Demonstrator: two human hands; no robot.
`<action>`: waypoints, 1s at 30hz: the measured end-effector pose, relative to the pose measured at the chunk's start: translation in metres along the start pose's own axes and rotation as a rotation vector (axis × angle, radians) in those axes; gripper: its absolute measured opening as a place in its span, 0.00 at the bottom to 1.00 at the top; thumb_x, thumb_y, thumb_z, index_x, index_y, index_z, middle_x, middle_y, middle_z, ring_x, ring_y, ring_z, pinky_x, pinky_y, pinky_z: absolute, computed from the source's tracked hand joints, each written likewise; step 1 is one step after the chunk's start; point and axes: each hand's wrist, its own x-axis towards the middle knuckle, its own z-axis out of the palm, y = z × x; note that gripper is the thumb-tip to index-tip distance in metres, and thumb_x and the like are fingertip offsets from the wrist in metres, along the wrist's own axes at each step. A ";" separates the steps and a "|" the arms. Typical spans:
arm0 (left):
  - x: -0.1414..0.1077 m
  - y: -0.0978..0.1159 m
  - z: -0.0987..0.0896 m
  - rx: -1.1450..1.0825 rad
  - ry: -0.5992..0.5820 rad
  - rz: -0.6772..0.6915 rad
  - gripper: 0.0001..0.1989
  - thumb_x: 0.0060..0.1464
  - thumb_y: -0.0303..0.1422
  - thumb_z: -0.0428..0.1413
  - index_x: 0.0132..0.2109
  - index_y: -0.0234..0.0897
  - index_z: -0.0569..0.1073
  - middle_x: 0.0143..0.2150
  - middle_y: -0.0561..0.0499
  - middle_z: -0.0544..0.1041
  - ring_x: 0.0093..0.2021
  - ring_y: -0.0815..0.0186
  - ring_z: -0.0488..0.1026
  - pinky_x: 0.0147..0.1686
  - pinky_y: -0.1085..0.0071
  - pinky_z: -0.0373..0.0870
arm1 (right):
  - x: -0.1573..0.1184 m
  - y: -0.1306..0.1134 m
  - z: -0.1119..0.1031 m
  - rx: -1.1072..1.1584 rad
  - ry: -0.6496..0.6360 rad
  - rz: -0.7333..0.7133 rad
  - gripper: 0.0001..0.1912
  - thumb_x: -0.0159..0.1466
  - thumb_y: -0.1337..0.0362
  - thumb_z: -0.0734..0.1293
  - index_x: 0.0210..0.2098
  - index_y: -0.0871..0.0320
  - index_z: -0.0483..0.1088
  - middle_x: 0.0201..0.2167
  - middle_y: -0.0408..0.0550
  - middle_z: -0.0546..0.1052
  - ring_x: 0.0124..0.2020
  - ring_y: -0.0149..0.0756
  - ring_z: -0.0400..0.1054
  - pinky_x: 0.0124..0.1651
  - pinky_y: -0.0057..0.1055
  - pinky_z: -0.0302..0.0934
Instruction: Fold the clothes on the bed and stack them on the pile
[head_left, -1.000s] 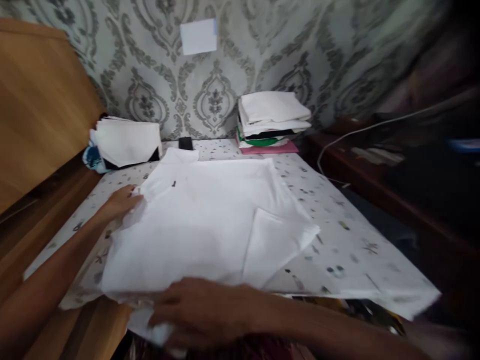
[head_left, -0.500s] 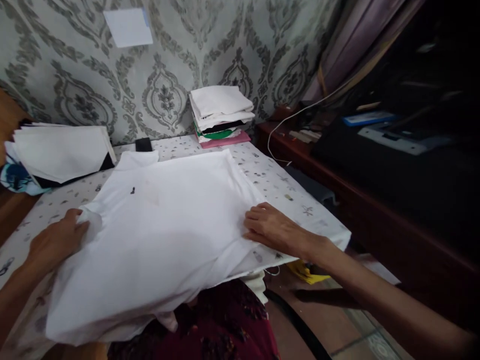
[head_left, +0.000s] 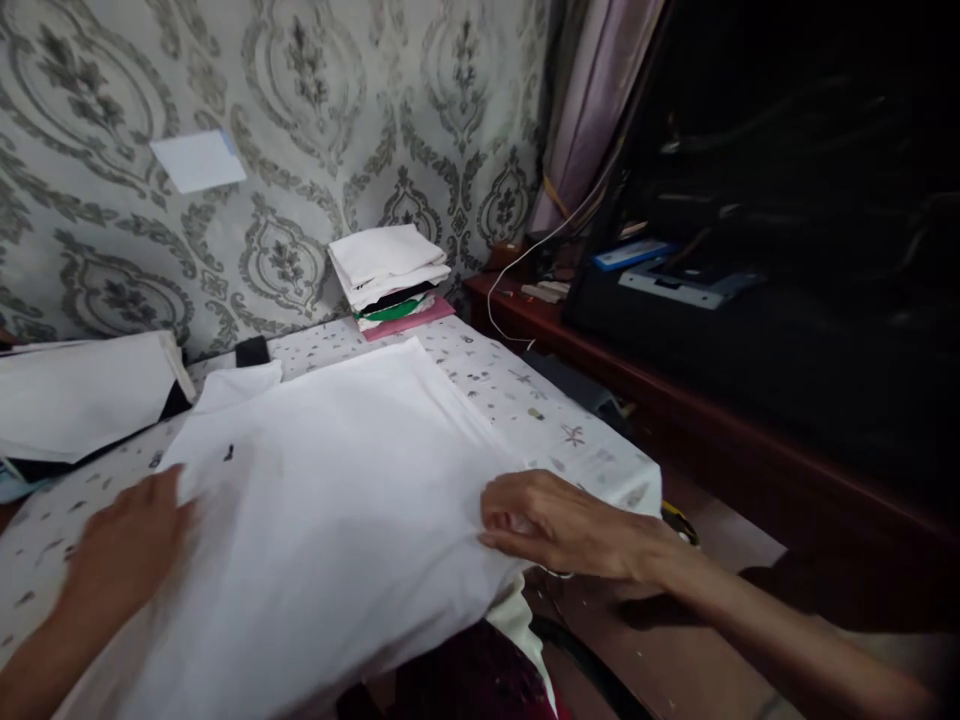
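A white shirt (head_left: pixel 322 500) with a small dark mark near its upper left lies over the patterned tabletop, its lower part hanging past the front edge. My left hand (head_left: pixel 135 535) is at the shirt's left edge, smeared by motion, so its grip is unclear. On the right side, my right hand (head_left: pixel 529 520) has its fingers curled closed on the shirt's edge. Behind the shirt stands a stack of folded clothes (head_left: pixel 390 270), white on top with black, green and pink below.
More folded white and black cloth (head_left: pixel 90 395) lies at the left. A small black item (head_left: pixel 252 351) rests near the wall. A dark red wooden unit (head_left: pixel 675 390) with a large black screen stands at the right, and a white cable (head_left: pixel 491 300) hangs beside it.
The view has turned right and tilted up, so the stack sits lower and farther left. My left hand now blurs with motion; my right hand remains at the shirt's right edge.
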 end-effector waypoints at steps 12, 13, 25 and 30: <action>0.158 0.279 0.015 -0.442 -0.134 0.758 0.25 0.66 0.43 0.44 0.64 0.40 0.67 0.70 0.43 0.65 0.69 0.55 0.61 0.68 0.56 0.57 | -0.022 0.034 0.029 -0.131 0.325 0.045 0.06 0.68 0.67 0.65 0.41 0.56 0.73 0.54 0.54 0.75 0.57 0.45 0.68 0.60 0.47 0.63; 0.178 0.292 0.015 -0.456 -0.104 0.727 0.23 0.64 0.40 0.46 0.62 0.39 0.68 0.67 0.43 0.68 0.66 0.56 0.65 0.66 0.58 0.60 | -0.033 0.035 0.031 -0.116 0.358 0.078 0.06 0.68 0.66 0.64 0.40 0.55 0.74 0.54 0.54 0.76 0.57 0.45 0.68 0.60 0.47 0.64; 0.310 0.349 0.010 -0.402 -0.091 0.419 0.07 0.43 0.29 0.58 0.33 0.38 0.76 0.33 0.49 0.79 0.40 0.56 0.76 0.42 0.65 0.69 | -0.070 0.020 0.118 0.508 1.103 0.908 0.18 0.61 0.47 0.70 0.41 0.53 0.72 0.40 0.51 0.79 0.41 0.45 0.76 0.43 0.37 0.73; 0.309 0.352 0.010 -0.478 -0.077 0.428 0.02 0.44 0.31 0.56 0.29 0.39 0.72 0.30 0.52 0.76 0.37 0.60 0.73 0.39 0.67 0.67 | -0.047 0.013 0.115 1.354 0.988 0.783 0.28 0.59 0.43 0.70 0.49 0.58 0.73 0.44 0.57 0.81 0.47 0.50 0.76 0.51 0.45 0.70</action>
